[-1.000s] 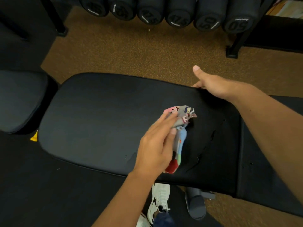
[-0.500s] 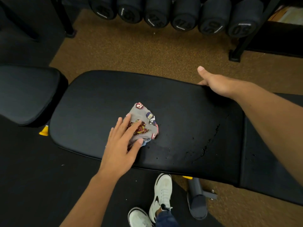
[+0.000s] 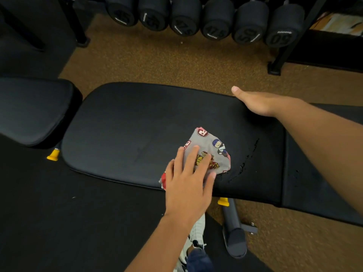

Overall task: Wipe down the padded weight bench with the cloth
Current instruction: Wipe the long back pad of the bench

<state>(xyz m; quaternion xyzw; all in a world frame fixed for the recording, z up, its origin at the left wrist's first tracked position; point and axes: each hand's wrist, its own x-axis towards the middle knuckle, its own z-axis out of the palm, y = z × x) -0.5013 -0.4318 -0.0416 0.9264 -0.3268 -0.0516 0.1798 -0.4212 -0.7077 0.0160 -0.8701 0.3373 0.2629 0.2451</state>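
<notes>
The black padded weight bench (image 3: 127, 130) runs across the middle of the view. A grey cloth (image 3: 211, 149) with colourful cartoon prints lies on its near edge. My left hand (image 3: 188, 179) presses flat on the cloth with fingers spread, covering its lower left part. My right hand (image 3: 259, 102) rests on the bench's far edge, thumb out, fingers curled over the rim. A thin trail of wet drops (image 3: 247, 160) glistens on the pad just right of the cloth.
A rack of black dumbbells (image 3: 216, 18) lines the top, its foot (image 3: 275, 69) on the brown carpet. A second black pad (image 3: 31, 110) sits at the left. Yellow knobs (image 3: 53, 154) and a grey bench leg (image 3: 233, 228) show below, beside my white shoe (image 3: 196, 232).
My left hand slid the cloth left along the pad, then back toward the right near the wet trail. My right hand stayed on the far edge.
</notes>
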